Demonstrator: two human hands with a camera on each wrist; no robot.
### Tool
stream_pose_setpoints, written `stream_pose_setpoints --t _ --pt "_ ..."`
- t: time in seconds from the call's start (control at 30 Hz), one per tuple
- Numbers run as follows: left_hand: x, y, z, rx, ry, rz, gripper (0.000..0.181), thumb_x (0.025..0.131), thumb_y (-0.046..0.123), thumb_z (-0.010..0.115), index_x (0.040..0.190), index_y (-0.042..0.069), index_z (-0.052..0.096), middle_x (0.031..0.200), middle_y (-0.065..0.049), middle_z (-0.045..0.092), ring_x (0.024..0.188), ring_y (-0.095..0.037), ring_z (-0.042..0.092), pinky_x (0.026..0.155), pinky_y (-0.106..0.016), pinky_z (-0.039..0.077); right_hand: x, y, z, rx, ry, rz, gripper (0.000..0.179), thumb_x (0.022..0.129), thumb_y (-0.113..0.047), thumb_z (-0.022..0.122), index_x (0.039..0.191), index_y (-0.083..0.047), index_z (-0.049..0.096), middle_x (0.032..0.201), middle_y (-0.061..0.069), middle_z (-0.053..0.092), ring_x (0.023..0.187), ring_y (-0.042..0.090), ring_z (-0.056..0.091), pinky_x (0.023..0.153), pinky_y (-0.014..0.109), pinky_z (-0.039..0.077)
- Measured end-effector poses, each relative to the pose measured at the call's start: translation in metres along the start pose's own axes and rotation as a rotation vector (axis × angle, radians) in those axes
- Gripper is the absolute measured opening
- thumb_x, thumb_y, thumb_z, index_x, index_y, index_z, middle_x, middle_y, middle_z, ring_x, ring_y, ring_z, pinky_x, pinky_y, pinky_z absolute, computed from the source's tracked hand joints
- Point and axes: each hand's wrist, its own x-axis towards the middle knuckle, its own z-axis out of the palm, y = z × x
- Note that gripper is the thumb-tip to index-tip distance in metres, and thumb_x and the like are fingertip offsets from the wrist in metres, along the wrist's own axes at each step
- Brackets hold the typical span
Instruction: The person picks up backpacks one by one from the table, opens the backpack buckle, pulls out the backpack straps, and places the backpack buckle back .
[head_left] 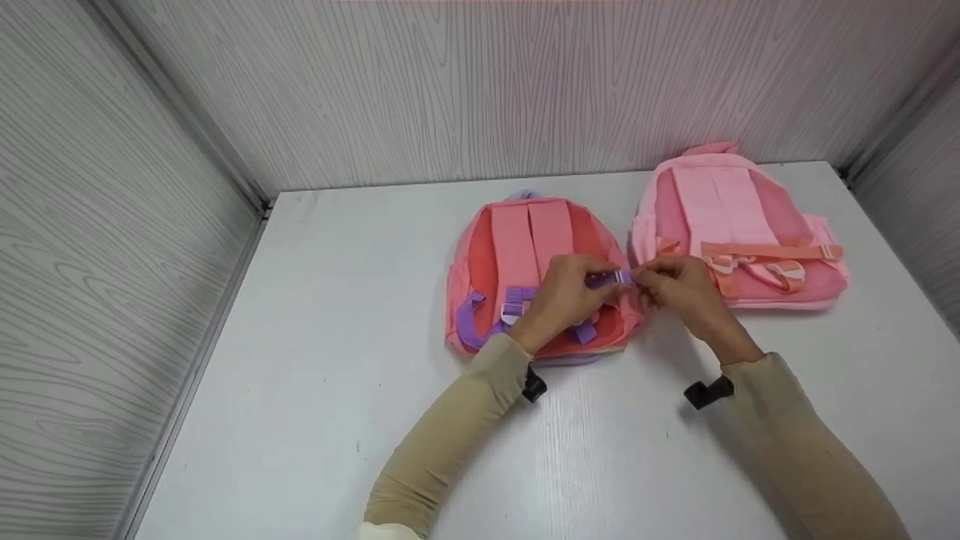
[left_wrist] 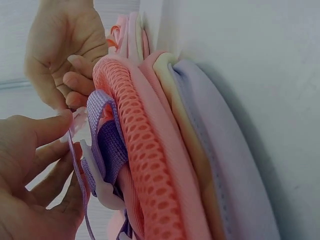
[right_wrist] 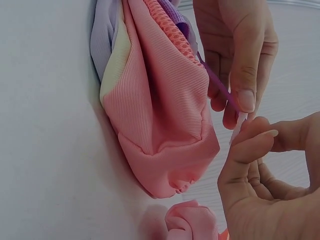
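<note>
A coral-pink backpack [head_left: 512, 247] lies with its shoulder straps and mesh back facing up. Over its right side, my left hand [head_left: 562, 298] pinches a purple strap [right_wrist: 219, 84] between thumb and fingers. Fingertips of my right hand [head_left: 686, 292] pinch the strap's end at a small whitish piece [right_wrist: 239, 128], close to the left fingertips. Between the hands the strap runs taut, lifted off the bag in the right wrist view. A white buckle [head_left: 512, 313] and a loop of purple webbing [head_left: 468, 319] rest on the backpack's lower left.
To the right lies a lighter pink backpack [head_left: 720, 202] with orange straps [head_left: 780, 251] and white buckles, close beside the first bag. Both are on a white table [head_left: 337, 337] with grey wood-grain panels [head_left: 450, 90] behind and at the sides.
</note>
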Motion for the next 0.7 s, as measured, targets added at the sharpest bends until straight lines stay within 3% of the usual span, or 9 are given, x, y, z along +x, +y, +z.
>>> stream_pose_setpoints --t 0.17,0.33,0.4,0.6,0.7 --pt "-0.0003 -0.0013 0.0021 -0.002 0.003 0.009 0.032 0.1 0.023 0.078 0.13 0.012 0.078 0.106 0.002 0.076 0.061 -0.004 0.064 0.058 -0.017 0.053 -0.0001 -0.0002 -0.0019 -0.031 0.009 -0.005 0.033 0.107 -0.02 0.067 0.119 0.009 0.07 0.085 -0.003 0.069 0.072 0.01 0.062 0.069 0.025 0.058" --pt "-0.0004 -0.0031 0.0034 0.001 0.006 0.017 0.033 0.099 0.026 0.079 0.13 0.013 0.079 0.104 0.003 0.076 0.077 -0.005 0.064 0.067 -0.015 0.051 0.0003 0.0002 -0.0011 -0.055 0.017 -0.016 0.031 0.106 -0.019 0.068 0.118 0.009 0.071 0.085 -0.002 0.071 0.071 0.01 0.063 0.068 0.025 0.059" --pt "-0.0004 -0.004 0.0036 -0.006 -0.006 -0.006 0.035 0.099 0.027 0.08 0.131 0.013 0.078 0.101 0.004 0.076 0.079 -0.006 0.064 0.068 -0.015 0.051 0.0004 0.0002 -0.0007 -0.054 0.01 -0.011 0.03 0.106 -0.018 0.068 0.119 0.009 0.071 0.085 -0.002 0.071 0.072 0.01 0.063 0.068 0.025 0.058" --pt "-0.0012 -0.0045 0.0044 -0.055 -0.055 -0.086 0.038 0.098 0.028 0.08 0.134 0.014 0.076 0.087 0.001 0.071 0.066 -0.009 0.065 0.058 -0.019 0.051 0.0001 0.0011 -0.001 -0.073 -0.011 -0.001 0.031 0.107 -0.02 0.066 0.121 0.007 0.071 0.089 0.002 0.072 0.074 0.011 0.064 0.071 0.024 0.06" --pt "-0.0006 -0.0058 0.006 -0.05 -0.059 -0.081 0.037 0.098 0.028 0.08 0.133 0.014 0.076 0.093 0.002 0.075 0.077 -0.01 0.066 0.064 -0.018 0.051 -0.001 0.0007 -0.0008 -0.091 -0.007 0.002 0.03 0.107 -0.021 0.066 0.12 0.005 0.073 0.088 0.002 0.072 0.074 0.012 0.065 0.072 0.026 0.06"
